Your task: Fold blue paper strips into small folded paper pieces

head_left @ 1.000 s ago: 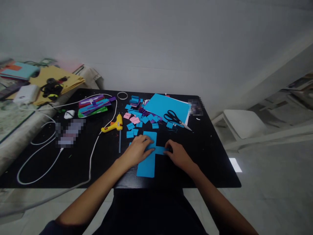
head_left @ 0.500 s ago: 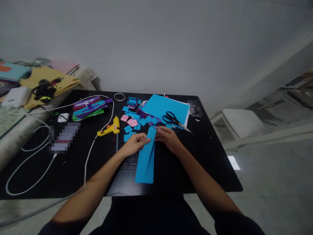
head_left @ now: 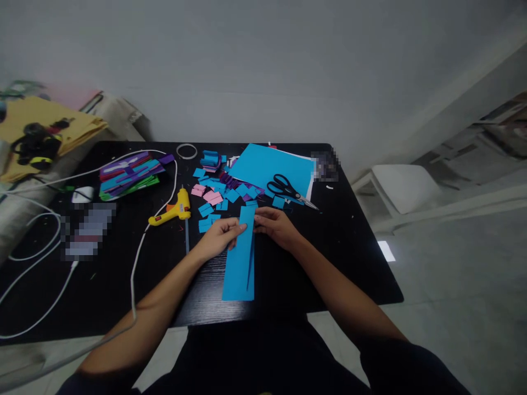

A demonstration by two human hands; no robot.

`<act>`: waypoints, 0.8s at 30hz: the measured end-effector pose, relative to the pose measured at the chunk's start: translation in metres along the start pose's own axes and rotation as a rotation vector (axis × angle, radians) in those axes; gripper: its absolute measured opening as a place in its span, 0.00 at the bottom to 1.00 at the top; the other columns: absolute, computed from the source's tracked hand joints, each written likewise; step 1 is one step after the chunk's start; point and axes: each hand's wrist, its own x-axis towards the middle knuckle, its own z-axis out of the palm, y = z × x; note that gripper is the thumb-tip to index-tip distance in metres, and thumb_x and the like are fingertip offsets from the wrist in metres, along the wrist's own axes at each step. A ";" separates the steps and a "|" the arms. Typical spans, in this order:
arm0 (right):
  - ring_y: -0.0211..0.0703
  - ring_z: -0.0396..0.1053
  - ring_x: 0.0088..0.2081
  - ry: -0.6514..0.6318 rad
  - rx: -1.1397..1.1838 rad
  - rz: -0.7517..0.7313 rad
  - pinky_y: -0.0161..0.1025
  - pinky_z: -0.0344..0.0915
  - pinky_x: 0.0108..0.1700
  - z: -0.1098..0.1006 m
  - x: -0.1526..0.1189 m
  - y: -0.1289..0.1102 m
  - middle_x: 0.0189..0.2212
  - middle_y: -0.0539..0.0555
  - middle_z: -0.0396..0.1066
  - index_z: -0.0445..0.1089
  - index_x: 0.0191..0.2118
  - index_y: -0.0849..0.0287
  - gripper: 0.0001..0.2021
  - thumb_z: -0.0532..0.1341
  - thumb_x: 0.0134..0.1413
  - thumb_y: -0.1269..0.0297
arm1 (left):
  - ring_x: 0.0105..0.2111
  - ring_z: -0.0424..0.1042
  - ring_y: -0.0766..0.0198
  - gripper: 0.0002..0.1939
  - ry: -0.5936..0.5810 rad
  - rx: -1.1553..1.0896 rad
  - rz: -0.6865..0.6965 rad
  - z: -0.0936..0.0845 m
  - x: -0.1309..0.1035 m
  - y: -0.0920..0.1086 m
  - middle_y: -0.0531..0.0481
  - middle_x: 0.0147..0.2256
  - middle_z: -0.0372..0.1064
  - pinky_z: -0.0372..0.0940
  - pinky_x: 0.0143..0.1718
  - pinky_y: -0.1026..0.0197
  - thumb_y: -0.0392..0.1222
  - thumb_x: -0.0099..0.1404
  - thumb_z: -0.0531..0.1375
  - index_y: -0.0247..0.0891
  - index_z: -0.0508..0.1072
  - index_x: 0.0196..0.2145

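The black table (head_left: 362, 258) lay under our hands, a large blue sheet (head_left: 263, 164) beyond them. Between them, the folded-looking blue paper (head_left: 239, 269) reached towards us. Our left hand (head_left: 220, 236) pinched it; our right hand (head_left: 280, 226) curled at its far edge, its grip unclear. We seemed to be handling layers, which called for steady fingertips. Scissors (head_left: 297, 195) lay beyond the right hand, pink pieces (head_left: 213, 197) beyond the left.

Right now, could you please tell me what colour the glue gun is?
The glue gun is yellow, seen best in the head view.
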 end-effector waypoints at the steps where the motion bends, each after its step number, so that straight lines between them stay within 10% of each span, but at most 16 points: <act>1: 0.39 0.77 0.34 -0.009 -0.009 0.002 0.39 0.77 0.39 0.000 0.000 0.000 0.32 0.49 0.79 0.81 0.38 0.57 0.20 0.81 0.38 0.57 | 0.16 0.63 0.69 0.26 0.003 -0.007 0.000 -0.001 0.000 0.000 0.57 0.16 0.64 0.58 0.23 0.65 0.62 0.67 0.62 0.39 0.65 0.24; 24: 0.38 0.77 0.32 -0.051 -0.047 0.012 0.36 0.76 0.37 -0.004 0.001 0.003 0.33 0.49 0.81 0.81 0.37 0.57 0.18 0.81 0.39 0.60 | 0.17 0.68 0.67 0.27 -0.022 -0.011 0.007 -0.001 0.000 0.005 0.53 0.16 0.70 0.62 0.25 0.65 0.62 0.66 0.64 0.38 0.66 0.22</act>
